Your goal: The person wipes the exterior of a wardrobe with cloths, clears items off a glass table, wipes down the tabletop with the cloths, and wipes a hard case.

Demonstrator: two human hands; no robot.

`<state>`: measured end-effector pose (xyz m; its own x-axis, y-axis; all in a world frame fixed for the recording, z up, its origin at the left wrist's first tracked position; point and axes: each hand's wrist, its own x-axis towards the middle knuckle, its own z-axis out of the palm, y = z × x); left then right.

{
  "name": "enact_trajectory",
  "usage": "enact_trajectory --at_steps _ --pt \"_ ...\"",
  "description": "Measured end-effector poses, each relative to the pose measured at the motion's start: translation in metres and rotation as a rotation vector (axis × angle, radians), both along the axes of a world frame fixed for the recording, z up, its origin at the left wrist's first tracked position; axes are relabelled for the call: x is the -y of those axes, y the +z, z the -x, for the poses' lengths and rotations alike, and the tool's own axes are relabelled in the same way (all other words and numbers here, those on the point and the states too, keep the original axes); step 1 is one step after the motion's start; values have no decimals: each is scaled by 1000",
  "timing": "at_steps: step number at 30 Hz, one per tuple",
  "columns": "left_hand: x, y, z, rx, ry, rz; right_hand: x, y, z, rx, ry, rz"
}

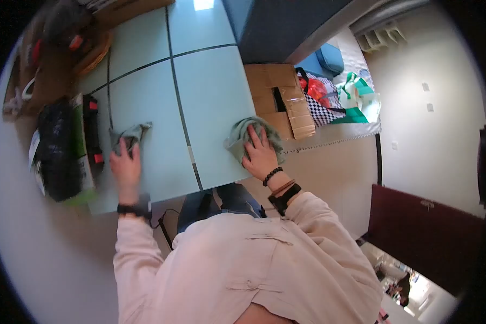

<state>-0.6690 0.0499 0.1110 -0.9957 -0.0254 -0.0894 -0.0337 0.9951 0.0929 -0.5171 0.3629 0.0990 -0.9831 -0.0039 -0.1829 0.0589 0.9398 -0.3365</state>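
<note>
My left hand (126, 166) presses its fingers into a crumpled grey-green cleaning cloth (132, 133) on the left part of the pale blue glass tabletop (146, 102). Near the table's right edge, my right hand (261, 153) has its fingers bent over a larger grey-green cleaning cloth (238, 136), bunched under the palm. Part of that cloth hangs past the edge. Both cloths are partly hidden under the fingers. Dark lines divide the tabletop into panels.
Left of my left hand stand a black plastic bag (56, 146) and boxes. A round wicker tray (96, 56) lies farther back. A cardboard box (272, 89) adjoins the table's right edge, with a checkered bag (323, 108) beyond it. A dark upright panel (275, 27) rises behind.
</note>
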Motion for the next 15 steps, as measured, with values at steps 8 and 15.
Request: enact_trajectory --at_steps 8,15 --pt "-117 -35 -45 -55 -538 -161 37 -22 -36 -312 313 161" --pt "-218 -9 6 232 -944 -244 32 3 -13 -241 129 2"
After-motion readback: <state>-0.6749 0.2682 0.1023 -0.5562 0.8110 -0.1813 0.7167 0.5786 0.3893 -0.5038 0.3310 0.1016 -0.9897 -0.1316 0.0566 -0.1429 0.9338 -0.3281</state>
